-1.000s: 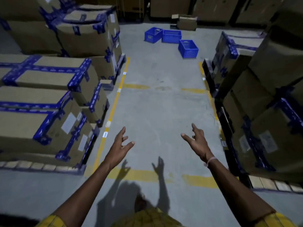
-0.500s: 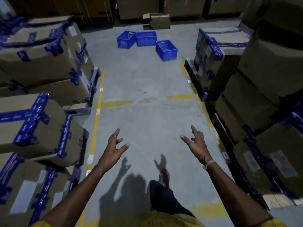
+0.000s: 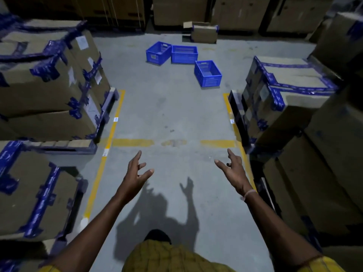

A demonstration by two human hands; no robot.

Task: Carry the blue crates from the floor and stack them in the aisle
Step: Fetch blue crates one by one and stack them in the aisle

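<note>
Aisle, concrete floor point(image 3: 176, 114), dim light.

Three blue crates on the floor at the far end, well ahead of the person, none stacked. Left crate point(image 3: 158, 53) and middle crate point(image 3: 184, 54) stand side by side, touching or nearly so. Right crate point(image 3: 208, 73) sits nearer, just beside the middle one, turned at an angle. All look empty.

Left hand point(image 3: 135, 176): raised out in front, fingers spread and loosely bent, holding nothing.
Right hand point(image 3: 233, 172): likewise raised, fingers splayed, holding nothing; a pale band point(image 3: 248, 193) on the wrist.

Boxes point(image 3: 45, 79) with blue tape, piled along both sides of the aisle. Small open carton point(image 3: 204, 33) behind the crates. Yellow lines point(image 3: 133, 142) across and along the floor. Shadow point(image 3: 165, 213) of person and arms on the floor below the hands. Yellow shirt point(image 3: 172, 258) at the bottom edge.
</note>
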